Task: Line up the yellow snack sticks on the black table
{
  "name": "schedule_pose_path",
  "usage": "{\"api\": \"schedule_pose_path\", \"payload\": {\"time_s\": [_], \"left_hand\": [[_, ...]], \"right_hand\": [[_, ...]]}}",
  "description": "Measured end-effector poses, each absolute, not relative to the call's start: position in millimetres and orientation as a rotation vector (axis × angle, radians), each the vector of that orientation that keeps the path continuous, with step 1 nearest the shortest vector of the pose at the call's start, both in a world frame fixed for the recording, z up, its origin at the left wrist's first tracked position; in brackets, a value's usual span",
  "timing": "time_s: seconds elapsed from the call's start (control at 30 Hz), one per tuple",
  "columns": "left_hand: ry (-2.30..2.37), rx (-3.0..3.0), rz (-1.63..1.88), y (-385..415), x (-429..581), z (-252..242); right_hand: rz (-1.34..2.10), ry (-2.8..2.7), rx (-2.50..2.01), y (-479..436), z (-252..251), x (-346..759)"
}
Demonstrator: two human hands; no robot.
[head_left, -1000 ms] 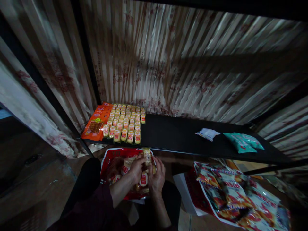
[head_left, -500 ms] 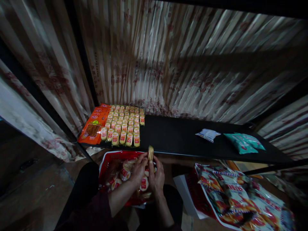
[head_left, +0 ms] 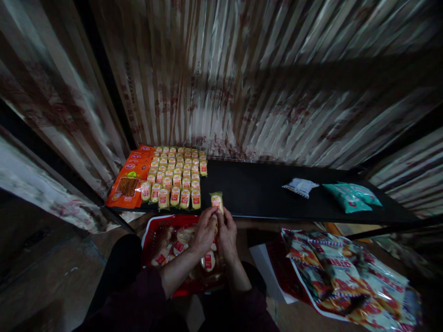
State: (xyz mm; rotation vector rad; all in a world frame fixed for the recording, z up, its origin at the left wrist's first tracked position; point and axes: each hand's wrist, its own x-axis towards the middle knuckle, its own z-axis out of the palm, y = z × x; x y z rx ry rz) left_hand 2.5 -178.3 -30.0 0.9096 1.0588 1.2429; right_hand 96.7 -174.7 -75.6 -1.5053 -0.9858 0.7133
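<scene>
Black shelf (head_left: 256, 190), snack packet (head_left: 217, 201), striped sheeting (head_left: 259, 92) behind

Dim, underexposed; deep shadows at corners, edges stretched and blurred, wide-angle distortion.

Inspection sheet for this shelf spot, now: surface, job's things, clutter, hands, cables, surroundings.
Surface: black shelf, dimly lit.
Job's things: snack pack upright at the shelf's front edge, just right of the rows of yellow packs; more packs in the red bag below.
Clutter: orange packets left of the rows; white packet and teal packets at the right end; printed bags on the floor.
Hands: left hand and right hand both pinch the snack pack.
Cables: nothing seen.
Surroundings: striped sheeting behind and beside the shelf.
</scene>
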Motion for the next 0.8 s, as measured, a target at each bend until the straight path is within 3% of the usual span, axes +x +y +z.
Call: {"api": "schedule_pose_path", "payload": {"time_s": [0.8], "left_hand": [[1.285,1.117,1.175,-89,21,-21]], "right_hand": [[0.704,-0.952,-1.491,-61,-97,103]]}}
